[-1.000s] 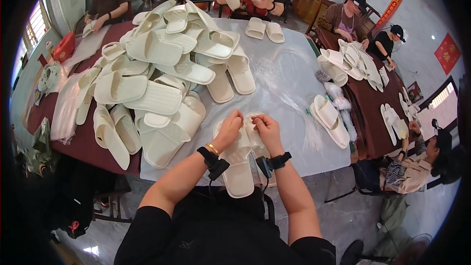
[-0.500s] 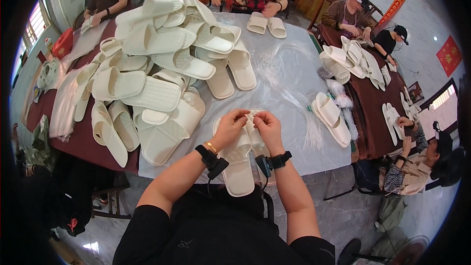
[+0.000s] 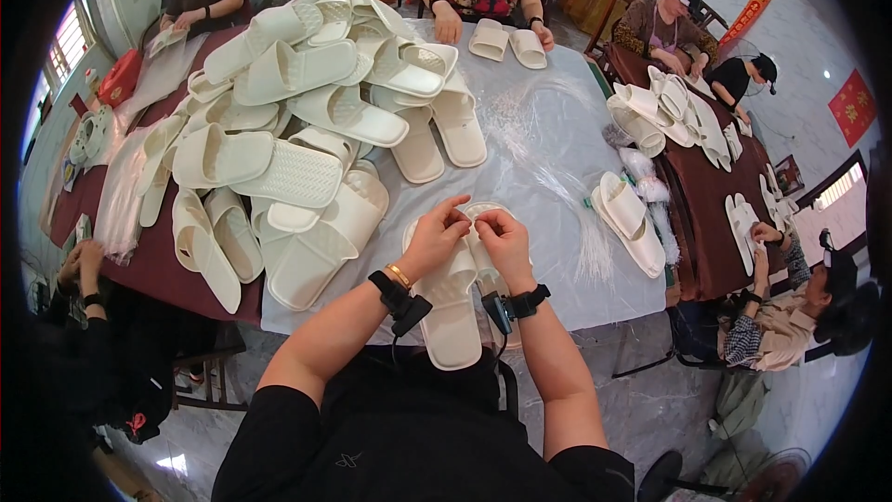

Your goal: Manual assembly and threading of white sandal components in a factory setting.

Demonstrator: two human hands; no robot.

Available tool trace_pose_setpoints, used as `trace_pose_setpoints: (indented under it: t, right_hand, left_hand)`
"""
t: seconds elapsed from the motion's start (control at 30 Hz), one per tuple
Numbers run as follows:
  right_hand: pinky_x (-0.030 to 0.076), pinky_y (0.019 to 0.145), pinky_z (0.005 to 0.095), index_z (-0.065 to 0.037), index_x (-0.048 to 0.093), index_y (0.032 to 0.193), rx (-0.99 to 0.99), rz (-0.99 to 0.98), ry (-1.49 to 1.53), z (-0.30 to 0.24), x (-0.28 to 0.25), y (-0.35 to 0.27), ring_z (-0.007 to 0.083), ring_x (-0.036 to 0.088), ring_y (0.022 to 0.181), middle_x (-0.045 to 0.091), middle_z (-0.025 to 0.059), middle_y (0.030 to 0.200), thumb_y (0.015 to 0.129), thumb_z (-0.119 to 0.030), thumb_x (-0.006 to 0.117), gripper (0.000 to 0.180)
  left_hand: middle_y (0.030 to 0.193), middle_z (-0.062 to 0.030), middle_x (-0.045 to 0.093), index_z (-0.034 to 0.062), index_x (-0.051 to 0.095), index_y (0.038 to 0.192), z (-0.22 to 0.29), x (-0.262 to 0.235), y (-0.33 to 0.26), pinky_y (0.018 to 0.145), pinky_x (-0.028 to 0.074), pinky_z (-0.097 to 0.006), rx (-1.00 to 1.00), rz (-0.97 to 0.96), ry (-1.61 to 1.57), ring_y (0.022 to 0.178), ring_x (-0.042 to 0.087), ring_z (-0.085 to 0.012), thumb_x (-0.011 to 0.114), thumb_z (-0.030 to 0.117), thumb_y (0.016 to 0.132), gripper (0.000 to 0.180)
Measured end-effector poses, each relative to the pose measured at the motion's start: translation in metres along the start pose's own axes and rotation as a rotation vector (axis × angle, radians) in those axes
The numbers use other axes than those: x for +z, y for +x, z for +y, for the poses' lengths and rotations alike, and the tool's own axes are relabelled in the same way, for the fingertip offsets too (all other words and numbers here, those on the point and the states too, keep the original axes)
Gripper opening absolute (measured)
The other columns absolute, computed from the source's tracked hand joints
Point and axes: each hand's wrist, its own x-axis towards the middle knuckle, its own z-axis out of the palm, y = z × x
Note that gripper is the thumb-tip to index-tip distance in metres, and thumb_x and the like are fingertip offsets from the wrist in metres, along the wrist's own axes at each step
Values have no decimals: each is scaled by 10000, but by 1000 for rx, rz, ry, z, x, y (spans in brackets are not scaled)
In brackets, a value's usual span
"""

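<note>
our left hand (image 3: 440,240) and right hand (image 3: 505,240) hang close side by side, each with thumb and forefinger brought together in a pinch; whatever may lie between the tips is too small for us to tell. right beneath them is a pair of cream slippers (image 3: 452,321), straps away from us and heels toward us, on a pale sheet (image 3: 569,293) at the table's near edge. the left one's heel seems to reach past that edge, and the right one is partly hidden by our hand and the black wrist device (image 3: 499,313).

to our left, a heap of slippers (image 3: 295,79) crowds in, its nearest soles just beside our left forearm. straight ahead, two slippers (image 3: 461,130) lean out from the heap, so the way forward is narrow on that side. to our right there is more room: the sheet runs open from our right wrist to another pair (image 3: 627,214) by the right edge, crossed only by loose clear strands (image 3: 590,251).

near the far edge sits one more pair (image 3: 489,40), with a co-worker's hand (image 3: 544,36) beside it. past the right edge, a dark red table (image 3: 706,209) bears further slippers (image 3: 655,116).
</note>
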Motion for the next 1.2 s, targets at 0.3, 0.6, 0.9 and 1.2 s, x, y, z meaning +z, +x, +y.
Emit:
trace_pose_setpoints:
  t: [0.3, 0.6, 0.9, 1.2]
  right_hand:
    - [445, 582, 223, -3, 652, 880, -35, 6, -103, -6, 2, -2, 68, 554, 630, 629, 25, 716, 843, -58, 631, 69]
    - [455, 576, 231, -3, 657, 889, -73, 10, -152, -5, 4, -3, 77, 567, 627, 641, 33, 722, 839, -51, 634, 73]
    - [442, 565, 208, 3, 653, 874, -50, 79, -87, 1, 3, -3, 43, 546, 623, 627, 4, 711, 842, -47, 640, 61]
    - [445, 564, 212, 3, 655, 885, -59, 78, -84, -1, 4, -4, 51, 548, 615, 627, 13, 709, 840, -46, 643, 68]
  left_hand:
    - [875, -71, 636, 12, 507, 1288, 1, 0, -1, 730, 500, -253, 0, 7, 22, 781, 599, -123, 576, 12, 867, 427]
    - [835, -51, 616, 16, 545, 1225, 6, 7, -4, 716, 482, -261, 65, 77, 107, 759, 576, -126, 596, 8, 848, 381]
    - [848, -23, 590, 24, 534, 1234, 6, 4, -4, 723, 472, -235, 23, 73, 104, 771, 552, -93, 606, 15, 858, 382]
    - [830, -55, 612, 18, 534, 1218, 3, 4, -3, 721, 480, -267, 28, 88, 93, 758, 569, -130, 610, 20, 843, 382]
